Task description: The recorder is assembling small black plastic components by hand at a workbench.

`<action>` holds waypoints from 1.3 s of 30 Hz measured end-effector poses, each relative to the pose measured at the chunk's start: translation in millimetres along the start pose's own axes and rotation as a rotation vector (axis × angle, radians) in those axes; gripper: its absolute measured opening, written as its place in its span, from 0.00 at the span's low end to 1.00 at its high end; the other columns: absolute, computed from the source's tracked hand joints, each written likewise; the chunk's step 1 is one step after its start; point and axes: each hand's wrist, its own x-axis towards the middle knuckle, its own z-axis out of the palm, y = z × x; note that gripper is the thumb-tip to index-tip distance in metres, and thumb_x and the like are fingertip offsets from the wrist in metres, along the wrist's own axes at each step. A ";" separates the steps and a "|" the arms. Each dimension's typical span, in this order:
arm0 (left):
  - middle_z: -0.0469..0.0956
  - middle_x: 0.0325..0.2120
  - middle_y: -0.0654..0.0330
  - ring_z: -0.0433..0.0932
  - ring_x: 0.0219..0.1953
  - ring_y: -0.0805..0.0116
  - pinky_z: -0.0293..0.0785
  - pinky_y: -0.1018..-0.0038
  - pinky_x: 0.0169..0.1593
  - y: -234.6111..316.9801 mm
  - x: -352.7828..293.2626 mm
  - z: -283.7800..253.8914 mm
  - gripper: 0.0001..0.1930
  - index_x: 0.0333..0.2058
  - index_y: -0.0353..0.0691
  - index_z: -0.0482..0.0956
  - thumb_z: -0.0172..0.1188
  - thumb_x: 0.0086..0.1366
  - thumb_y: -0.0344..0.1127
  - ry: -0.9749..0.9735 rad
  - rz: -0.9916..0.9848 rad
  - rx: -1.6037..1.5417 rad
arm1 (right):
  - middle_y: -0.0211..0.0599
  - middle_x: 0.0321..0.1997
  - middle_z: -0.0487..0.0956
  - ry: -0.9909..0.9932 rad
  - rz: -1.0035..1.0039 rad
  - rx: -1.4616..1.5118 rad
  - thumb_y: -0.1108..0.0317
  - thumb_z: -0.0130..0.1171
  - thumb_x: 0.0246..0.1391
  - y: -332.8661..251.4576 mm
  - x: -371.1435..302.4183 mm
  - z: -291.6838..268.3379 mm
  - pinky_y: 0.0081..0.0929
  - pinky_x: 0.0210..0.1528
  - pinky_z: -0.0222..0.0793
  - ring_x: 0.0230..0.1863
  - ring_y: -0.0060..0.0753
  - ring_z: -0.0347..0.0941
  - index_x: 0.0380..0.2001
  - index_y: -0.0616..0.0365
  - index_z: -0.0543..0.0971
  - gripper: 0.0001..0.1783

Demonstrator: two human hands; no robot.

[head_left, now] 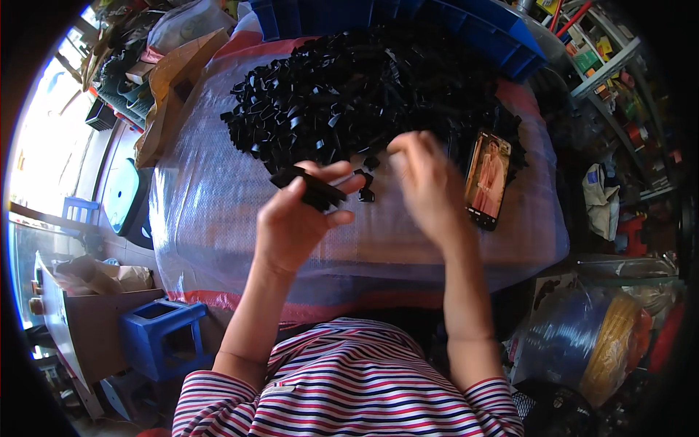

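My left hand [285, 226] is closed around a few slim black plastic pieces [314, 191], holding them above the near edge of a heap. The heap [342, 95] is a broad spread of small, glossy, angular black pieces. A couple of loose black pieces [366, 194] lie between my two hands on the translucent woven plastic sheet [211, 218]. To the right, my right hand [426, 178] is raised beside the heap's near edge. Motion smears its fingers, so whether it holds anything is unclear.
A phone [486, 180] with a lit screen lies right of my right hand. Blue plastic crates [495, 36] stand behind the heap. A blue stool [162, 335] is at lower left, plastic-wrapped rolls [582, 339] at lower right, and crowded shelves [611, 69] at far right.
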 end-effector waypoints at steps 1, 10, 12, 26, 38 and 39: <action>0.71 0.41 0.53 0.71 0.42 0.56 0.71 0.64 0.40 6.7 -0.4 -1.0 0.12 0.41 0.41 0.68 0.53 0.58 0.35 0.008 0.020 -0.017 | 0.42 0.37 0.72 0.031 -0.059 -0.281 0.77 0.46 0.49 25.7 9.1 1.9 0.35 0.39 0.65 0.39 0.45 0.68 0.35 0.61 0.71 0.09; 0.71 0.20 0.62 0.71 0.27 0.70 0.66 0.76 0.29 4.4 21.4 -9.3 0.09 0.32 0.38 0.76 0.57 0.49 0.25 0.241 0.038 1.132 | 0.41 0.32 0.70 -0.144 -0.046 -0.358 0.78 0.57 0.39 34.8 -6.7 12.4 0.35 0.41 0.64 0.38 0.43 0.66 0.30 0.62 0.72 0.11; 0.72 0.23 0.59 0.74 0.30 0.64 0.69 0.72 0.32 -0.4 31.9 -11.5 0.15 0.37 0.39 0.76 0.57 0.47 0.22 0.018 0.515 1.850 | 0.39 0.32 0.69 -0.051 -0.039 -0.271 0.78 0.60 0.37 17.2 -15.7 3.3 0.35 0.40 0.63 0.38 0.42 0.66 0.30 0.61 0.71 0.13; 0.73 0.20 0.65 0.71 0.22 0.77 0.66 0.82 0.26 -3.7 37.5 -2.6 0.08 0.33 0.36 0.77 0.61 0.52 0.28 0.061 0.304 1.555 | 0.37 0.32 0.71 0.017 0.247 0.587 0.70 0.57 0.50 -1.1 -75.9 14.1 0.19 0.34 0.65 0.31 0.24 0.68 0.43 0.62 0.67 0.17; 0.71 0.19 0.63 0.68 0.20 0.77 0.64 0.81 0.25 -34.2 11.3 14.0 0.15 0.32 0.33 0.74 0.62 0.55 0.41 0.129 -0.073 0.825 | 0.33 0.24 0.74 0.222 0.185 0.734 0.74 0.60 0.48 -22.1 -64.5 17.4 0.19 0.26 0.67 0.24 0.21 0.70 0.31 0.62 0.71 0.08; 0.72 0.21 0.61 0.69 0.21 0.75 0.65 0.80 0.27 -39.1 9.7 13.4 0.14 0.33 0.33 0.74 0.61 0.55 0.39 0.127 -0.051 0.701 | 0.32 0.22 0.74 0.254 0.202 0.771 0.73 0.59 0.49 -23.9 -63.6 17.2 0.18 0.26 0.66 0.25 0.17 0.69 0.30 0.62 0.71 0.08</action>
